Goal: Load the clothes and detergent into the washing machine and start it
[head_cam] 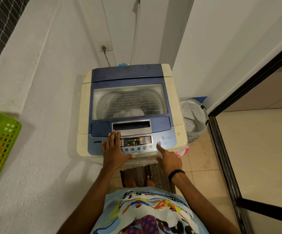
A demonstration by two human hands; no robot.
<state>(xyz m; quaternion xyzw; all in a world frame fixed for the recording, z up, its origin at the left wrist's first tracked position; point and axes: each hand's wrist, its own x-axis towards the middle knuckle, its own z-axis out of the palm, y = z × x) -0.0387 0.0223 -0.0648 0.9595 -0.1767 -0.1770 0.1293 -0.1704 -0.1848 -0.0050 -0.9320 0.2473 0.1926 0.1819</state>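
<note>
Washing machine (pixel 86 105) stands in the corner ahead of you, its blue lid (pixel 130 76) shut flat, and through the lid's clear window you can see pale clothes (pixel 128 113) lying low in the drum toward the front edge. Your left hand (pixel 114 149) lies open and flat, palm down, on the left part of the control panel (pixel 169 141) at the machine's front edge, fingers spread and gripping nothing, with the fingertips reaching the silver lid handle (pixel 131 127). Your right hand (pixel 169 158) is curled with only the index finger (pixel 159 147) extended; its tip touches the round start button (pixel 158 143) near the panel's right end, just below the power button (pixel 162 138). It holds nothing. A black band (pixel 175 173) circles your right wrist. The display (pixel 133 142) between your hands is lit and shows a green 7. A grey laundry basket (pixel 194 115) sits on the floor just beside the machine's right side, and a green plastic basket (pixel 0 146) is at the left edge of view. Your bare feet stand on a striped mat (pixel 140 174) at the machine's front. No detergent container can be made out.
</note>
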